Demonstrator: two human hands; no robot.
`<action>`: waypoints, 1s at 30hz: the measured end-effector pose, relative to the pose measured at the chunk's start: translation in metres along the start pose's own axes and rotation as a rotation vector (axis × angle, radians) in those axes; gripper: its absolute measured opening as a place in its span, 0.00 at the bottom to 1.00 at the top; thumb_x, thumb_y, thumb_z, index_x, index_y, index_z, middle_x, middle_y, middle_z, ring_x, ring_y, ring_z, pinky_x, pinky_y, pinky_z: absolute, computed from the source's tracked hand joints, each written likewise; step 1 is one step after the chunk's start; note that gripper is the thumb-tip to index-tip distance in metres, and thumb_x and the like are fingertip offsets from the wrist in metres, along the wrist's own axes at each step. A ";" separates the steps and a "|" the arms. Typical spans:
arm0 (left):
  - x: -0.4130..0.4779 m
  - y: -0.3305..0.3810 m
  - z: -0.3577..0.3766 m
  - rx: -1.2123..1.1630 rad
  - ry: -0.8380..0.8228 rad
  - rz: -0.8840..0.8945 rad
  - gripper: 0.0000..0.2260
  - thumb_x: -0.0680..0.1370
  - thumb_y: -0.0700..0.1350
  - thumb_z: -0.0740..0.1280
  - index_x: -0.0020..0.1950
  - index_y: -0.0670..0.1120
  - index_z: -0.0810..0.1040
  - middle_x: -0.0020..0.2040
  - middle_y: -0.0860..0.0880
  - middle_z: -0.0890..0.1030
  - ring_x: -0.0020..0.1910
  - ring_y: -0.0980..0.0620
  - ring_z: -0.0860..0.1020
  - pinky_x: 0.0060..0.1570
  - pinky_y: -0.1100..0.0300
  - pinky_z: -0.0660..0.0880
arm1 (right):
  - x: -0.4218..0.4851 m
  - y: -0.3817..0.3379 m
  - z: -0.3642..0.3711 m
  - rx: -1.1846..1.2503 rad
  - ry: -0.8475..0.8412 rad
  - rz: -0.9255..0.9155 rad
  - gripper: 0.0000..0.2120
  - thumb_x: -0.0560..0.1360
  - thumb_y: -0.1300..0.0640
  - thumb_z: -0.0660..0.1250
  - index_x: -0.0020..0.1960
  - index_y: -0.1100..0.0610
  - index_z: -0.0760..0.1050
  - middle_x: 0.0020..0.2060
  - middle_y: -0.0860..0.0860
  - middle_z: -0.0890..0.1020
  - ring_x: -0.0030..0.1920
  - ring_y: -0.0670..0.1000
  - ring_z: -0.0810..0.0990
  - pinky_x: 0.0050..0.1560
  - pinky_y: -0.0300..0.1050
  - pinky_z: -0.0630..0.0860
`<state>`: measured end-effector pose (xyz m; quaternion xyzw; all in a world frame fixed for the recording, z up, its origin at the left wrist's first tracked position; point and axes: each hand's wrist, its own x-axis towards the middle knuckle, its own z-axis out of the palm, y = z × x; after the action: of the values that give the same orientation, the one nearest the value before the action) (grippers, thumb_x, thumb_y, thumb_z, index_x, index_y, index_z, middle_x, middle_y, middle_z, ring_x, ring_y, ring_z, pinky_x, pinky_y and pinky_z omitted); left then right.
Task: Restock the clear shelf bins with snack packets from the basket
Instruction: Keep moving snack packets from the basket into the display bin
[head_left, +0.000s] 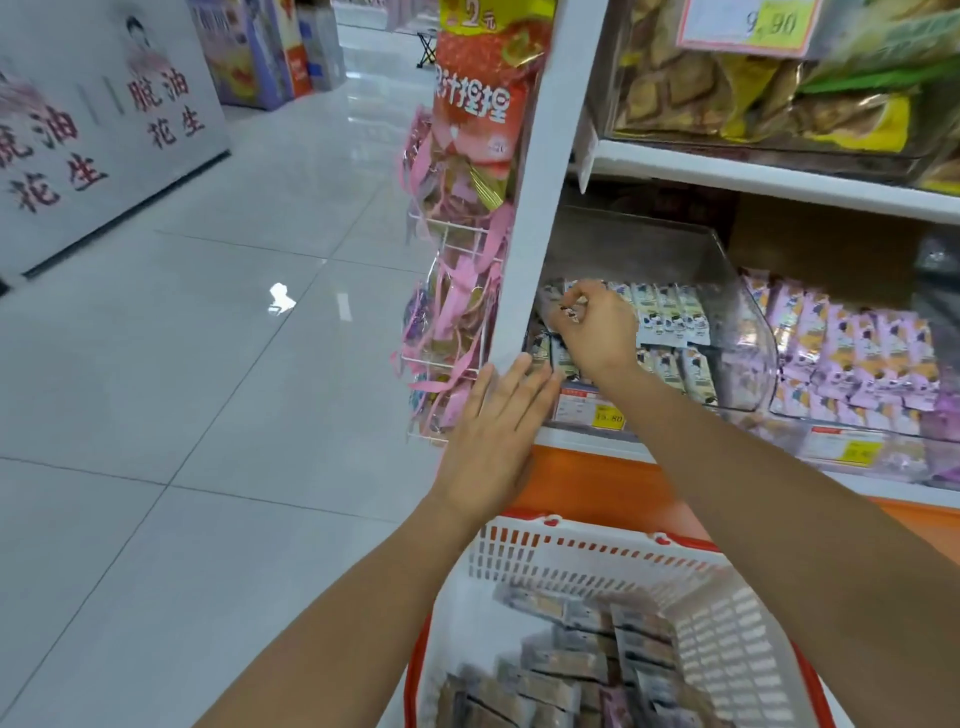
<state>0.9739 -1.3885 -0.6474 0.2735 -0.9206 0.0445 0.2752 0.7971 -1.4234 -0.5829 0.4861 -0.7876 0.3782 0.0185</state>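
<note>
Inside the clear bin (675, 249), right hand (595, 330) is pinching a snack packet (548, 304) (fingers clamped on it); left hand (493, 421) is sitting at its front edge, fingers straight.

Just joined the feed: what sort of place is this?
Most likely a snack shop or supermarket aisle: clear bins of snack packets on white shelves, a yellow price tag on the shelf edge, and a shopping basket below.

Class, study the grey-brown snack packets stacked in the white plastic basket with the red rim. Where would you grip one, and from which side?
Probably pinch the exposed upper edge of a top grey-brown snack packet, coming down from above. The packets lie overlapped in rows with their edges uppermost, and the walls of the white slotted plastic basket close off every sideways approach.
</note>
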 end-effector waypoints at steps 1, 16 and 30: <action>0.000 0.000 0.002 -0.014 0.008 -0.004 0.41 0.68 0.36 0.71 0.79 0.45 0.58 0.77 0.46 0.64 0.78 0.46 0.54 0.76 0.45 0.48 | 0.006 0.000 0.005 -0.006 -0.012 0.000 0.09 0.75 0.50 0.70 0.46 0.56 0.79 0.37 0.51 0.78 0.36 0.51 0.75 0.36 0.40 0.63; -0.001 0.011 -0.001 -0.071 -0.061 -0.089 0.39 0.69 0.35 0.68 0.79 0.44 0.59 0.78 0.45 0.62 0.79 0.46 0.52 0.75 0.40 0.54 | -0.008 0.002 -0.016 0.144 -0.091 -0.070 0.11 0.77 0.60 0.64 0.58 0.55 0.79 0.46 0.54 0.79 0.42 0.49 0.78 0.49 0.45 0.78; -0.042 0.103 0.017 0.004 -0.423 -0.020 0.29 0.75 0.46 0.66 0.75 0.47 0.64 0.72 0.44 0.66 0.73 0.43 0.61 0.75 0.46 0.52 | -0.200 0.110 -0.090 0.173 -0.268 0.086 0.04 0.77 0.59 0.66 0.45 0.52 0.79 0.33 0.46 0.80 0.32 0.46 0.77 0.36 0.46 0.74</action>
<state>0.9405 -1.2851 -0.6764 0.2865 -0.9550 -0.0151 0.0756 0.7859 -1.1915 -0.6612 0.4979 -0.7675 0.3768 -0.1449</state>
